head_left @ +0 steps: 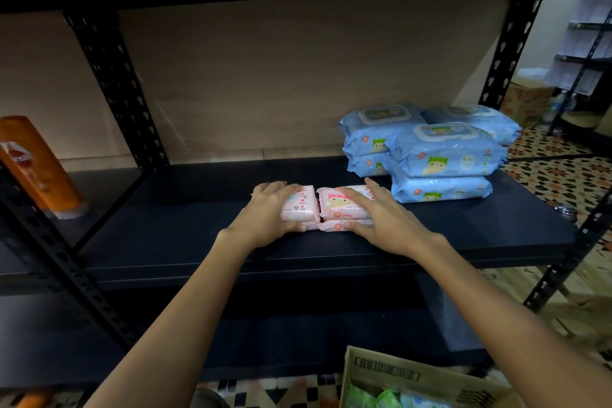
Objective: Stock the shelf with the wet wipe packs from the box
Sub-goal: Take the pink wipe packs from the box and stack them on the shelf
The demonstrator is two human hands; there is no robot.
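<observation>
Two small stacks of pink wet wipe packs sit side by side on the dark shelf [185, 242]. My left hand [271, 212] grips the left pink stack [303, 209], fingers over its top and thumb at its front. My right hand [381, 215] holds the right pink stack [337, 205], fingers spread flat on top and thumb along the front edge. To their right lie several blue wet wipe packs [440, 156] in stacks. The cardboard box [414, 378] stands at the bottom of the view, with green packs inside.
An orange bottle [36, 166] stands on the neighbouring shelf at the left. Black perforated posts [119, 89] frame the shelf, and another board runs overhead. Patterned floor tiles [559, 172] show at the right, with further racks behind.
</observation>
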